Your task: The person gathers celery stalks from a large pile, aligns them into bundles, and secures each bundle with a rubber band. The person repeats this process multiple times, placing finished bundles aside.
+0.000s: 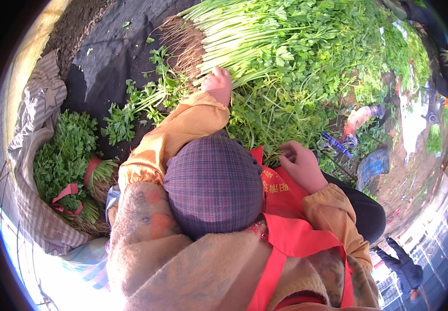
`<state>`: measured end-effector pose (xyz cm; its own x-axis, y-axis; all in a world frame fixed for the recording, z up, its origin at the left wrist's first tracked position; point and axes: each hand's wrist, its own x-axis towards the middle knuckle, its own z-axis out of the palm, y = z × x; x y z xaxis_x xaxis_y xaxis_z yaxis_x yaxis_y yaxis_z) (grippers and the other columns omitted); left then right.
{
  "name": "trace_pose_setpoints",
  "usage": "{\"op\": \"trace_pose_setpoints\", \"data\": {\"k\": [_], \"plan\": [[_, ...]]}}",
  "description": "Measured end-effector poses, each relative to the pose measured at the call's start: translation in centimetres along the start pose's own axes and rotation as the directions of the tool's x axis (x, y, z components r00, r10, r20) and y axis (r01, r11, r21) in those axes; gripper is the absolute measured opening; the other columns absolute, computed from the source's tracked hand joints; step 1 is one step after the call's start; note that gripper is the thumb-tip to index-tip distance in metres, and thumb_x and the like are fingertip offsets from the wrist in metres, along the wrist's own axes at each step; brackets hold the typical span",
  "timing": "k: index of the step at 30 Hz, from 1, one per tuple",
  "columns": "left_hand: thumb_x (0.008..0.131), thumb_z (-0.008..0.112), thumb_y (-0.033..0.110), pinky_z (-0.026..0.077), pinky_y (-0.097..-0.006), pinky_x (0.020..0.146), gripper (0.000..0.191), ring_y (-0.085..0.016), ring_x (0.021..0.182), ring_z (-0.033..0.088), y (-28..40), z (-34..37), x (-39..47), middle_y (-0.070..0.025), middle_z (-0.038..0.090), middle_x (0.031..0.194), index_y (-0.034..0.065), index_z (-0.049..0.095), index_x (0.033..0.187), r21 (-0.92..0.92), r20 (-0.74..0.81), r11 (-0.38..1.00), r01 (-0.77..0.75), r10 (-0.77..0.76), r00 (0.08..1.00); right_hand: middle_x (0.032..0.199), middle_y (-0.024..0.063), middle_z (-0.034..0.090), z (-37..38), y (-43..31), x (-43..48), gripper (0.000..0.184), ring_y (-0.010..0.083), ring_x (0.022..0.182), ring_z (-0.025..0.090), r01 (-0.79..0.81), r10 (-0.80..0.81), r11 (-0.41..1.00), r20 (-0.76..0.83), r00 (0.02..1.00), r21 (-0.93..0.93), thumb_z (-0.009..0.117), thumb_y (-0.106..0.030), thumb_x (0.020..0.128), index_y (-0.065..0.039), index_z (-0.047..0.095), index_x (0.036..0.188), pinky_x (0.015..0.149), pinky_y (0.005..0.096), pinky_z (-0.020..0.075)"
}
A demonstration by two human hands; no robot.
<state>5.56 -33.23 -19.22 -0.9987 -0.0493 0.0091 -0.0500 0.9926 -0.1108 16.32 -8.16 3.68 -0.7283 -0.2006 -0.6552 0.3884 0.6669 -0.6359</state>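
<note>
A large pile of leafy green stalks, celery-like, with brown roots (pixel 185 46) at their left ends, lies at the top centre. At the lower edge of the pale stems (pixel 231 50), my left hand (pixel 217 83) has its fingers bent against the stem bases; whether it grips any is hidden. My right hand (pixel 301 165) is above the red apron (pixel 282 194), beside loose greens, with fingers loosely curled, thumb apart and nothing visibly held. Bundles tied with red bands (pixel 91 171) lie on the left inside a striped cloth (pixel 33 182). A few loose stalks (pixel 146 102) lie left of my left hand.
Dark sheeting (pixel 119 50) covers the ground at upper left. Another person's gloved hand (pixel 358 118) is at the right, near a blue-handled object (pixel 336 144). A blue, curved object (pixel 372 167) stands beyond my knee. Another person (pixel 403 268) appears at lower right.
</note>
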Motion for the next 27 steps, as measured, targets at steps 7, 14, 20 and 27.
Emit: {"op": "trace_pose_setpoints", "data": {"k": [7, 14, 20, 27], "plan": [[0.088, 0.063, 0.014, 0.053, -0.0415, 0.076, 0.032, -0.029, 0.084, 0.066, -1.4, 2.8, -1.3, -0.0124, 0.067, 0.090, -0.0004, 0.059, 0.116, -0.058, -0.078, 0.986, -0.159, 0.155, 0.985, 0.085, 0.0115, 0.070, 1.0, 0.5, 0.9, 0.029, 0.0201, 0.073, 0.069, -0.005, 0.009, 0.999, 0.084, 0.996, -0.046, 0.069, -0.012, 0.089, 0.002, 0.064, 0.114, 0.066, 0.0331, 0.0551], [0.087, 0.063, 0.013, 0.054, -0.0406, 0.078, 0.028, -0.027, 0.088, 0.067, -1.7, 2.9, -0.7, -0.0091, 0.065, 0.087, 0.0056, 0.062, 0.114, -0.017, -0.161, 0.992, -0.129, 0.124, 0.979, 0.087, 0.0130, 0.071, 1.4, 1.1, 1.2, 0.030, 0.0226, 0.076, 0.070, -0.032, 0.037, 0.998, 0.114, 0.993, -0.050, 0.070, -0.013, 0.090, 0.002, 0.064, 0.115, 0.069, 0.0346, 0.0558], [0.087, 0.064, 0.015, 0.056, -0.0412, 0.061, 0.011, -0.026, 0.070, 0.070, -1.6, 2.1, -0.2, -0.0074, 0.065, 0.078, 0.0080, 0.062, 0.095, -0.019, -0.052, 0.995, -0.097, 0.095, 0.994, 0.087, 0.0121, 0.071, 1.5, 2.6, 1.8, 0.029, 0.0207, 0.076, 0.069, -0.049, 0.054, 0.997, 0.089, 0.995, -0.058, 0.069, -0.012, 0.090, 0.002, 0.065, 0.115, 0.070, 0.0329, 0.0557], [0.090, 0.066, 0.013, 0.059, -0.0415, 0.064, 0.021, -0.032, 0.082, 0.074, -1.3, -4.7, 2.0, -0.0164, 0.072, 0.089, 0.0050, 0.060, 0.109, -0.149, 0.380, 0.986, -0.069, 0.121, 0.917, 0.087, 0.0119, 0.072, 1.9, 5.8, 3.7, 0.030, 0.0210, 0.077, 0.069, -0.073, 0.070, 0.995, 0.045, 0.997, 0.065, 0.069, -0.016, 0.090, 0.003, 0.066, 0.114, 0.072, 0.0355, 0.0564]]}}
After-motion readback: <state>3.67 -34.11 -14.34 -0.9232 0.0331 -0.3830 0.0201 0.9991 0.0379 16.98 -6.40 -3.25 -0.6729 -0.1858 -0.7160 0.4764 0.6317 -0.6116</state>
